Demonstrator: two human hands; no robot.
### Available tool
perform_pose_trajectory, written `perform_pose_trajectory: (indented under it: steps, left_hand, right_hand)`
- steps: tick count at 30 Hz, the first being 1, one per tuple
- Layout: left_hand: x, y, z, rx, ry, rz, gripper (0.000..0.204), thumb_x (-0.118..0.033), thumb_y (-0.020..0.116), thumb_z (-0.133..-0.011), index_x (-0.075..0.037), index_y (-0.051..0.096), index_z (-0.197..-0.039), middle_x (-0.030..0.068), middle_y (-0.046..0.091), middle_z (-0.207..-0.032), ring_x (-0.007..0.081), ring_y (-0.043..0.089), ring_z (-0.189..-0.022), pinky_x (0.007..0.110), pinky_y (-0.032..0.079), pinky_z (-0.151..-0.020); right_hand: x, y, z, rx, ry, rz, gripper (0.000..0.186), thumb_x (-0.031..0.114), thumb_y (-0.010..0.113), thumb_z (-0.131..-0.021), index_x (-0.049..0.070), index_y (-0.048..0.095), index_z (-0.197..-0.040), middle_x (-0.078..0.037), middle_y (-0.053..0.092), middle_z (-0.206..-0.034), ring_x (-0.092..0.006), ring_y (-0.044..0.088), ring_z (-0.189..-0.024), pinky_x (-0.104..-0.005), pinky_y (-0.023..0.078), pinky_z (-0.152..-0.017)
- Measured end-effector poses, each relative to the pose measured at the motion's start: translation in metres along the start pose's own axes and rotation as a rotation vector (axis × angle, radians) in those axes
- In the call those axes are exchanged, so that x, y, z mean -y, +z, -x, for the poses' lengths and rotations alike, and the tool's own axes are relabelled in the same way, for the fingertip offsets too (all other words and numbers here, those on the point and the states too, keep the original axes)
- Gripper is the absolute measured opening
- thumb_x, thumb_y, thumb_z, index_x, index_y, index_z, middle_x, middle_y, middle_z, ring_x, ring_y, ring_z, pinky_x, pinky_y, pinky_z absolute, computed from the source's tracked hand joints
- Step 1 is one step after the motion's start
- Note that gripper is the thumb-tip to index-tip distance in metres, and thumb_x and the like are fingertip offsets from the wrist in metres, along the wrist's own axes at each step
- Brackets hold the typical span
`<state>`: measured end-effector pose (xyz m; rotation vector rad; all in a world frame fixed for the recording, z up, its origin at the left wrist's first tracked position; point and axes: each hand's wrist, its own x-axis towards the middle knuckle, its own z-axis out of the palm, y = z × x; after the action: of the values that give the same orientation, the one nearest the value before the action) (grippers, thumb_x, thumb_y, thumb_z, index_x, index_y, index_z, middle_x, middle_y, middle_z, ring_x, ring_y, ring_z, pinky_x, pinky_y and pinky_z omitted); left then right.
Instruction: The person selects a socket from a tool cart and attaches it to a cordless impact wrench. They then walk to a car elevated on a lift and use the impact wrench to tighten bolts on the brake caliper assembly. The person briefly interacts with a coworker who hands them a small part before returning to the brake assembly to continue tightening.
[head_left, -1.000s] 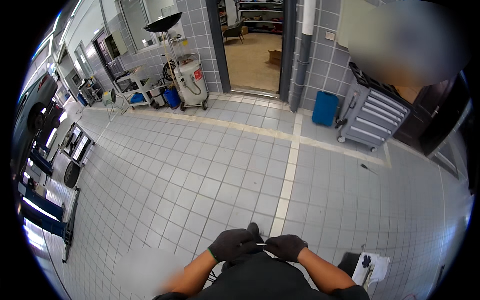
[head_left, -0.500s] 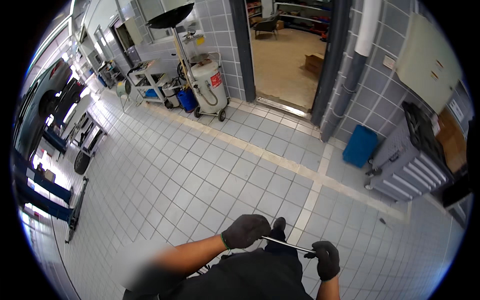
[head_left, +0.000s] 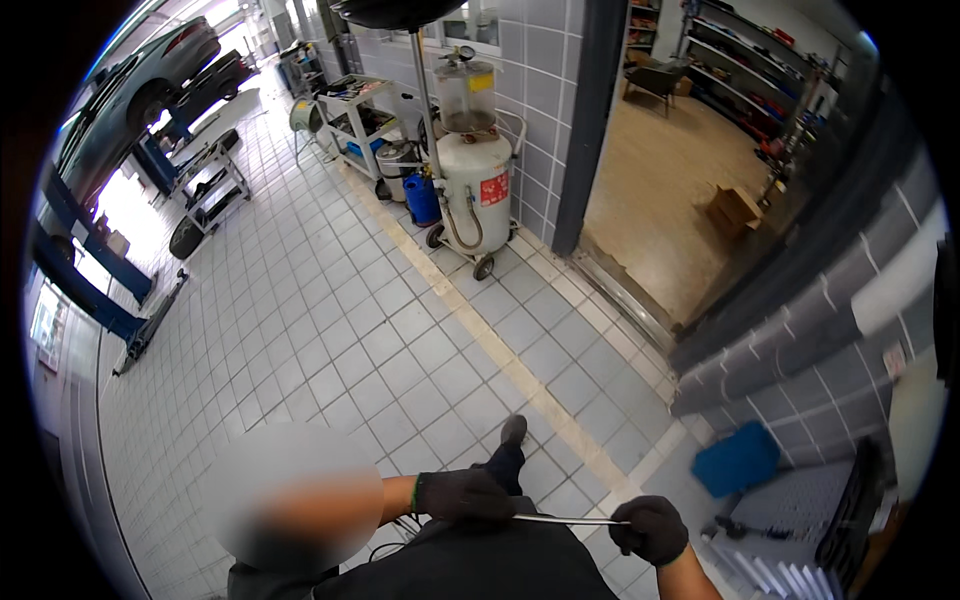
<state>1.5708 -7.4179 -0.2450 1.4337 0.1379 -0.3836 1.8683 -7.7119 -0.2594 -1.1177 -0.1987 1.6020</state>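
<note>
A thin, silvery metal rod runs nearly level in front of my dark clothing, between my two hands. Around its left end is my left hand, in a dark glove with a green cuff edge. My right hand, also dark-gloved, is closed on the other end. The gloves cover both rod ends, so the kind of tool cannot be made out. One dark shoe of mine shows on the tiles beyond my left hand.
Ahead stands a wheeled white tank beside a blue can and a tool cart. A doorway opens at right, with a blue bin and grey tool cabinet nearer. Raised cars are at far left.
My view has moved forward and turned; the tank and doorway look closer, and the blue bin and cabinet sit lower in view. Both hands still hold the rod, now more level.
</note>
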Motion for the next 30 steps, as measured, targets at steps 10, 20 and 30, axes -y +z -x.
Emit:
perform_pose_trajectory:
  steps: [10,20,30]
  left_hand:
    - [-0.147,-0.312,-0.245,0.067,0.033,-0.457,0.024,-0.019,0.066,-0.098,-0.002,0.065,-0.115,0.0188,0.065,-0.079,0.0398,0.065,-0.075,0.048,0.052,-0.068]
    - [-0.302,-0.557,-0.498,-0.091,-0.007,-0.409,0.039,-0.031,0.061,-0.108,0.0,0.072,-0.087,0.0155,0.07,-0.074,0.0232,0.063,-0.067,0.04,0.052,-0.068]
    - [-0.372,-0.795,-0.776,-0.018,0.046,-0.48,0.019,-0.017,0.063,-0.101,-0.003,0.075,-0.098,0.0206,0.073,-0.087,0.0373,0.072,-0.08,0.046,0.057,-0.073]
  right_hand:
    - [0.249,-0.069,-0.206,-0.204,-0.467,0.153,0.025,0.012,0.068,-0.103,-0.01,0.071,-0.116,-0.01,0.063,-0.075,-0.0123,0.044,-0.051,-0.0293,0.036,-0.047]
    - [0.566,-0.206,-0.403,-0.283,-0.448,0.339,0.018,0.008,0.069,-0.095,-0.005,0.079,-0.102,-0.005,0.069,-0.072,-0.0107,0.062,-0.062,-0.0263,0.045,-0.054]
    - [0.845,-0.372,-0.599,-0.412,-0.322,0.444,0.017,0.004,0.069,-0.093,-0.002,0.081,-0.104,-0.007,0.074,-0.076,-0.011,0.067,-0.069,-0.0284,0.052,-0.063]
